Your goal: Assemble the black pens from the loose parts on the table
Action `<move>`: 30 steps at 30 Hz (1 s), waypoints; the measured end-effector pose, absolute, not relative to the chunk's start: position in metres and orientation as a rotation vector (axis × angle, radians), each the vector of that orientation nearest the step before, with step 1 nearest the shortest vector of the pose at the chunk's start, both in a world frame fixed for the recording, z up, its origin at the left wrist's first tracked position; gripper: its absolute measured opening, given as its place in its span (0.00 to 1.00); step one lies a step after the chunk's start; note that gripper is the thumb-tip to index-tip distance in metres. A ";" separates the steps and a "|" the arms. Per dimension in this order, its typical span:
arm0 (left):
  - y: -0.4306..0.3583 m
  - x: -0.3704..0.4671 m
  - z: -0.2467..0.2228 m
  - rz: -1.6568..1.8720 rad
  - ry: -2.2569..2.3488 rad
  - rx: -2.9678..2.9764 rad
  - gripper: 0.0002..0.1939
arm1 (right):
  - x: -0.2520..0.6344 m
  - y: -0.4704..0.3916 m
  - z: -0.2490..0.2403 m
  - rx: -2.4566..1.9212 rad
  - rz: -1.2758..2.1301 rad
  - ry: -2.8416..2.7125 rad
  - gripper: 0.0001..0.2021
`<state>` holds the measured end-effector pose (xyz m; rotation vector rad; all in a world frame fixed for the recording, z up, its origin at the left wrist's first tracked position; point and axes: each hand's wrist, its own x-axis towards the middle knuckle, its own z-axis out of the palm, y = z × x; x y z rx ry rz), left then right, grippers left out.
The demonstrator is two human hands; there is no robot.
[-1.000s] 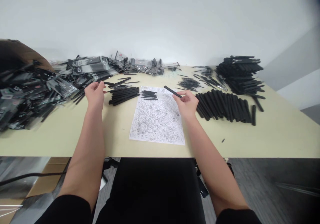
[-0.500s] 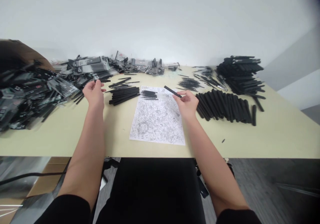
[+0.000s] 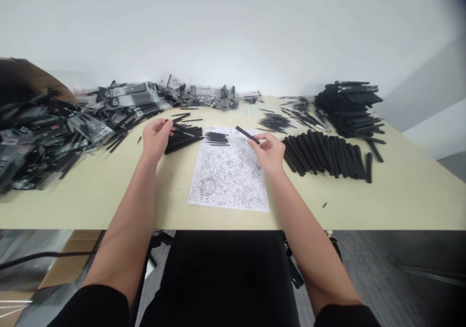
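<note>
My left hand (image 3: 157,136) pinches a thin black stick (image 3: 184,131) with a pale tip, above a stack of black tubes (image 3: 182,142). In my right hand (image 3: 270,151) is a thicker black tube (image 3: 247,135), tilted over the paper's upper right part. The scribbled sheet of paper (image 3: 229,176) lies between my arms, with a small bundle of thin black refills (image 3: 216,138) on its top left. Just right of my right hand, a row of thick black tubes (image 3: 324,154) lies side by side.
Plastic packets (image 3: 91,125) pile up along the left and back, beside a brown box (image 3: 36,74). Thin black sticks (image 3: 274,122) lie behind my right hand. A tall heap of black pens (image 3: 347,106) stands at the back right. A small dark piece (image 3: 324,204) lies near the front edge.
My left hand has moved right, from beside the packets to the tube stack, bringing the thin stick with it. My right hand has shifted slightly left, still holding its tube.
</note>
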<state>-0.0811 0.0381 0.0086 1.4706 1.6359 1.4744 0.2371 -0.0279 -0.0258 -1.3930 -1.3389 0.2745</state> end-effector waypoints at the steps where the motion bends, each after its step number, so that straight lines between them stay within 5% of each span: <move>1: 0.037 -0.079 0.007 1.430 1.616 1.512 0.08 | 0.237 -0.028 -0.025 -1.404 0.275 -1.348 0.10; 9: 0.034 -0.078 -0.005 1.081 1.947 2.055 0.09 | 0.237 -0.027 -0.026 -1.408 0.308 -1.332 0.11; 30: 0.022 -0.053 -0.004 1.274 1.552 2.051 0.10 | 0.244 -0.026 -0.029 -1.599 0.249 -1.317 0.07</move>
